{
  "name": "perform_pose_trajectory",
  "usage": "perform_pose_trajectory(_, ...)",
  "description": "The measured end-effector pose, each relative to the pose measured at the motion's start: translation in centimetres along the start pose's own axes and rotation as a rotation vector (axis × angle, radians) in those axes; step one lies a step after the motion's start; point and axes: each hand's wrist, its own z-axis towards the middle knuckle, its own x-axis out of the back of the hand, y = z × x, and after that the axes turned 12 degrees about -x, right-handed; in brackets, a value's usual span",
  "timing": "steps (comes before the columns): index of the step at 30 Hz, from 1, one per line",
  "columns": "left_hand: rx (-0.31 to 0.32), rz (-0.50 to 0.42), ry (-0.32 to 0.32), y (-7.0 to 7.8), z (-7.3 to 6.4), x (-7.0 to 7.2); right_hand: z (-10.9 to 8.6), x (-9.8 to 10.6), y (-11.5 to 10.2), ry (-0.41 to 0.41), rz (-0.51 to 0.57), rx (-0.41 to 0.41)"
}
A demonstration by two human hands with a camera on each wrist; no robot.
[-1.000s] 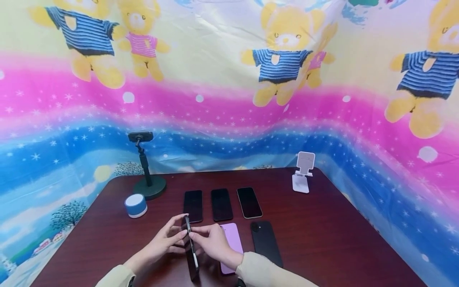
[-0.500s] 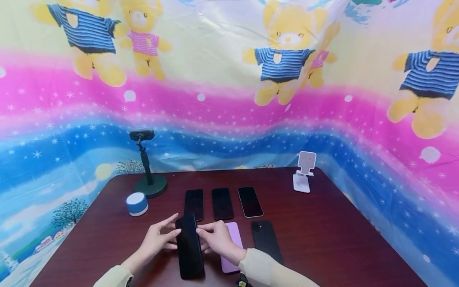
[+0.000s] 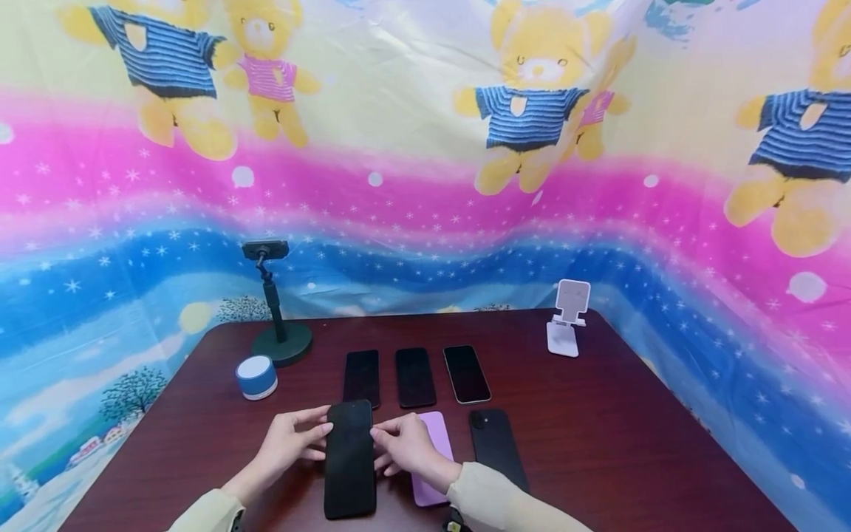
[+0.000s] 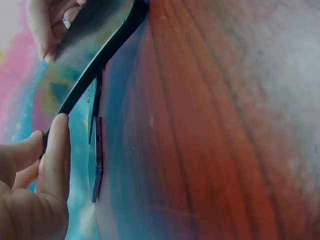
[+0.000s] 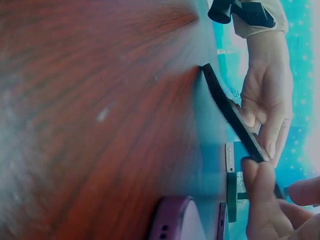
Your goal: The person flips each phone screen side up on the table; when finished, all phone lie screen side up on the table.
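A black smartphone [image 3: 350, 462] stands tilted between both hands near the table's front, its dark glossy face toward the head camera. My left hand [image 3: 286, 443] pinches its left edge near the top with thumb and fingers. At the opposite edge, the thumb and fingertips of my right hand [image 3: 407, 443] grip the phone. In the left wrist view the phone's glass [image 4: 82, 60] slants over the table, its lower end right at the wood. A lilac phone [image 3: 433, 443] lies partly behind my right hand, with a black phone [image 3: 499, 451] to its right, camera side up.
Three phones lie in a row behind the hands: a left one [image 3: 361, 377], a middle one [image 3: 415, 378] and a right one [image 3: 467, 374]. A blue-and-white cylinder [image 3: 257, 378] and a dark phone stand [image 3: 282, 343] are at back left; a white stand [image 3: 564, 340] is at back right.
The phone between the hands has turned from edge-on to showing its dark face to the head camera. Both hands stay on its edges; the other phones lie where they were.
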Motion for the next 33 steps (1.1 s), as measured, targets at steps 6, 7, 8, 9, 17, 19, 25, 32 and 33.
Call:
perform_pose_trajectory(6,0.025,0.053,0.001,0.0,0.3,-0.4,-0.4,0.2,0.1,-0.047,-0.014,-0.053)
perform_pose_trajectory(7,0.028,0.062,-0.001,0.0,0.3,-0.5,-0.4,0.2,0.1,-0.053,-0.020,-0.057)
perform_pose_trajectory(8,0.030,0.071,-0.004,0.0,0.3,-0.5,-0.5,0.2,0.1,-0.057,-0.025,-0.063)
perform_pose_trajectory(9,0.032,0.079,-0.007,-0.1,0.3,-0.6,-0.5,0.2,0.1,-0.059,-0.030,-0.068)
perform_pose_trajectory(17,0.024,0.107,-0.056,-0.7,0.3,-0.8,-0.6,0.2,0.3,-0.057,-0.068,-0.080)
perform_pose_trajectory(19,0.017,0.102,-0.078,-0.8,0.2,-0.8,-0.7,0.2,0.3,-0.055,-0.067,-0.079)
perform_pose_trajectory(25,0.012,0.086,-0.125,-1.0,0.1,-0.8,-0.7,0.0,0.5,-0.069,-0.076,-0.077)
perform_pose_trajectory(32,-0.005,0.085,-0.179,-1.2,0.1,-0.6,-0.8,0.0,0.7,-0.085,-0.162,-0.065)
perform_pose_trajectory(33,-0.004,0.086,-0.185,-1.2,0.1,-0.6,-0.8,0.0,0.7,-0.083,-0.180,-0.060)
